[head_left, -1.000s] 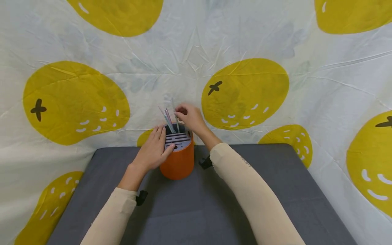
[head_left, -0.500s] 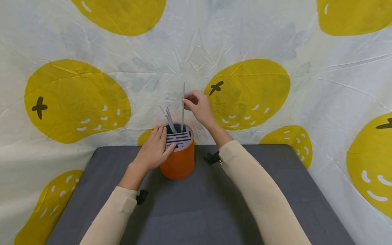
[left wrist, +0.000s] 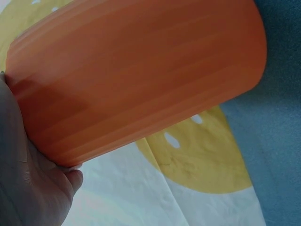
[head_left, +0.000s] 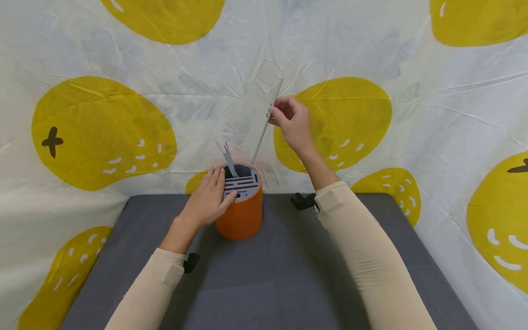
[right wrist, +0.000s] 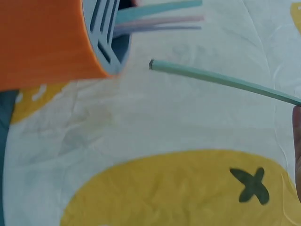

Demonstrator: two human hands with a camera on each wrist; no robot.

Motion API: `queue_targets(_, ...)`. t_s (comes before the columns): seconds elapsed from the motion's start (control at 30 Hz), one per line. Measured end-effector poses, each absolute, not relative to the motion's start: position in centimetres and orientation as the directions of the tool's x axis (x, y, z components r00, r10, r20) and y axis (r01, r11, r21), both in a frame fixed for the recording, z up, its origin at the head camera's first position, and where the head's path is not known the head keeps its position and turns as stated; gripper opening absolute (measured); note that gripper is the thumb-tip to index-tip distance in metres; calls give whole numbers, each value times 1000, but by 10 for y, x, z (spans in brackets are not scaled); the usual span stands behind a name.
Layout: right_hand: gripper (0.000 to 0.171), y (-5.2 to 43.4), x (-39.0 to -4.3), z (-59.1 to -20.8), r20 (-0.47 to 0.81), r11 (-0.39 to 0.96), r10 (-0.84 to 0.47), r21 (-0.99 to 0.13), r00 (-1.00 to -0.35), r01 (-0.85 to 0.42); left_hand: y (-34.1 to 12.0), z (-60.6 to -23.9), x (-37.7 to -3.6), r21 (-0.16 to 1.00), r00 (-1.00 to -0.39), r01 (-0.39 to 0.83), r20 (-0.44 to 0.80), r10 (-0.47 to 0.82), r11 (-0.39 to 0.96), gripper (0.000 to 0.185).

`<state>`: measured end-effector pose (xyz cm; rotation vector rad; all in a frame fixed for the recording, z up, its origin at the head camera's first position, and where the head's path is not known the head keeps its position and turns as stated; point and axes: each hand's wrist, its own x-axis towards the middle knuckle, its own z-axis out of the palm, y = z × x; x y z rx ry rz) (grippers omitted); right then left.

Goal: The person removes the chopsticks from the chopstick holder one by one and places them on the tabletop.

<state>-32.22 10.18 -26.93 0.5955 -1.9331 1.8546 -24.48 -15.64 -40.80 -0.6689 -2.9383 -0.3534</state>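
An orange cylindrical knife block (head_left: 239,220) with a grey slotted top stands upright at the far part of the table. My left hand (head_left: 208,197) rests against its upper left side, fingers straight, with the thumb lying over the front rim. Up and to the right of the block, my right hand (head_left: 296,121) pinches a pale green chopstick (head_left: 262,135) between thumb and fingers. The chopstick slants, its lower end just outside the block's back opening in the right wrist view. Several pastel chopsticks (right wrist: 160,10) stick out of that opening. Their lower ends are hidden inside.
The dark grey table (head_left: 255,284) reaches back to a white cloth (head_left: 214,68) printed with large yellow fruit, hanging close behind the block. A black strap piece (head_left: 303,201) hangs under the right wrist and another black piece (head_left: 191,263) under the left.
My right hand has drawn the green chopstick up out of the block and moved right, tilting it. My left hand and the block have stayed in place.
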Motion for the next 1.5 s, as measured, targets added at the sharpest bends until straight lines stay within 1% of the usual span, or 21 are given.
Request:
queue_targets(0.23, 6, 125, -319, -265, 560, 80, 6, -826, -828, -558, -157, -408, -247, 186, -900, 432, 151, 409, 882, 84)
queue_targets(0.33, 6, 134, -317, -267, 551, 103, 4, -830, -834, -548, -157, -408, -246, 192, -900, 433, 147, 410, 881, 84)
queue_targets(0.53, 14, 154, -314, -282, 531, 245, -13, -820, -847, -517, -158, -407, -245, 203, -902, 430, 137, 409, 880, 83)
queue_targets(0.63, 20, 164, -311, -293, 503, 294, -35, -821, -863, -490, -158, -407, -245, 201, -903, 428, 134, 409, 881, 83)
queue_targets(0.77, 26, 177, -308, -314, 451, 350, -61, -826, -891, -442, -159, -407, -245, 192, -900, 433, 146, 410, 881, 83)
queue_targets(0.9, 25, 189, -306, -342, 408, 403, -68, -823, -910, -400, -158, -407, -245, 192, -899, 435, 146, 412, 880, 84)
queue_targets(1.1, 28, 202, -302, -380, 308, 463, -96, -828, -946, -316, -158, -405, -245, 187, -901, 432, 134, 413, 882, 84)
queue_targets(1.4, 22, 209, -297, -426, 174, 534, -111, -820, -979, -206, -157, -404, -245, 191, -902, 432, 114, 417, 881, 84)
queue_targets(1.5, 20, 209, -295, -439, 153, 551, -115, -812, -981, -191, -156, -404, -246, 194, -899, 437, 121, 420, 878, 84)
